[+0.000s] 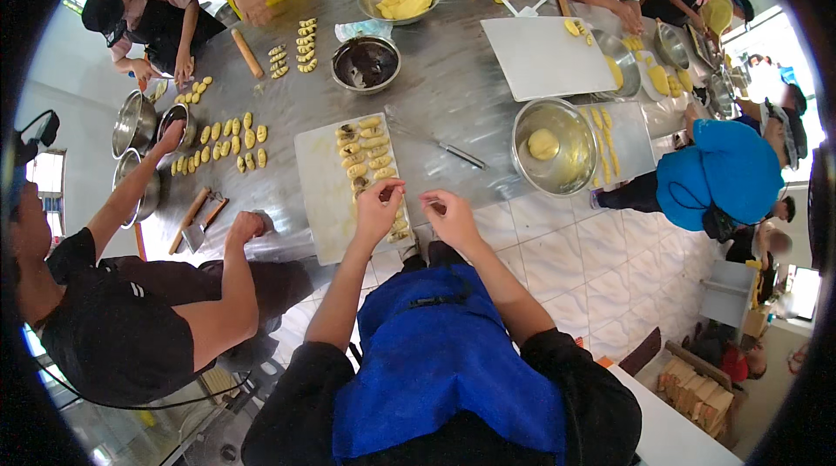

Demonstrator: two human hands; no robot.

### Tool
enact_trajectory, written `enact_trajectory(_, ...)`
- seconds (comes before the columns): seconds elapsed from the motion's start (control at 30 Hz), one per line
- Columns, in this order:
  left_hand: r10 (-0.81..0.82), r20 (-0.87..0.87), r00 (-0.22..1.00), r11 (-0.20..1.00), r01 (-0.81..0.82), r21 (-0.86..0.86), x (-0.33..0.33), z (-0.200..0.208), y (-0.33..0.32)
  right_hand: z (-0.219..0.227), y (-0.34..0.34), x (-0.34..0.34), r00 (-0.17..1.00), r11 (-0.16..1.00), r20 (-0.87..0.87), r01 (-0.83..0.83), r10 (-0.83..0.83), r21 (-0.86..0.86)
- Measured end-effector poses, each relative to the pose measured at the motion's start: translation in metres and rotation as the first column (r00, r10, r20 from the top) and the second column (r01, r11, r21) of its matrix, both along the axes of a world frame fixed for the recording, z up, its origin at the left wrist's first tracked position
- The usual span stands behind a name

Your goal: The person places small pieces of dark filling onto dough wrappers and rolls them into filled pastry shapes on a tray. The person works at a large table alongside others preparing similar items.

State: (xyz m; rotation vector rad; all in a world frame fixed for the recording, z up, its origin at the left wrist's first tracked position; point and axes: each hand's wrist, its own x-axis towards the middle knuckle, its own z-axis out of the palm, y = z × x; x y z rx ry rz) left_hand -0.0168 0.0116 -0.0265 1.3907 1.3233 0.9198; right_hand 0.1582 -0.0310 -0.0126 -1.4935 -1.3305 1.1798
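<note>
Just over the near edge of the steel table, my left hand (376, 212) is above the lower part of a white cutting board (322, 196). Its fingers are pinched together, and whatever sits between them is too small to make out. Beside it, a short gap to the right, my right hand (453, 220) also has thumb and fingers drawn together; a dark spot shows at the fingertips. Two rows of small yellow dough pieces (377, 152), some with dark filling showing, lie on the board. My left hand hides part of those rows.
A bowl of dark filling (366, 64) stands beyond the board. To the right are a whisk (461, 155) and a steel bowl (522, 161) holding a dough ball (543, 145). A person in black (122, 327) works close on my left, near more dough pieces (231, 145). Other people line the table.
</note>
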Motion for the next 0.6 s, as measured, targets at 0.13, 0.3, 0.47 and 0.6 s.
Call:
enact_trajectory(0.13, -0.020, -0.072, 0.997, 0.999, 0.021, 0.024, 0.012, 0.007, 0.013, -0.003, 0.012, 0.014, 0.999, 1.000, -0.039, 0.005, -0.004, 0.021)
enact_trajectory(0.3, 0.011, -0.088, 0.996, 1.000, -0.009, 0.024, 0.034, 0.009, 0.030, -0.002, 0.027, 0.044, 0.998, 0.999, -0.034, -0.047, 0.048, 0.012)
enact_trajectory(0.47, 0.084, -0.092, 0.992, 0.996, -0.081, 0.038, 0.050, 0.008, 0.035, 0.002, 0.040, 0.066, 0.996, 0.997, -0.037, -0.078, 0.078, 0.021)
enact_trajectory(0.6, 0.073, -0.069, 0.995, 0.996, -0.069, 0.058, 0.055, 0.003, 0.039, 0.003, 0.047, 0.075, 0.994, 0.995, -0.035, -0.103, 0.103, 0.016)
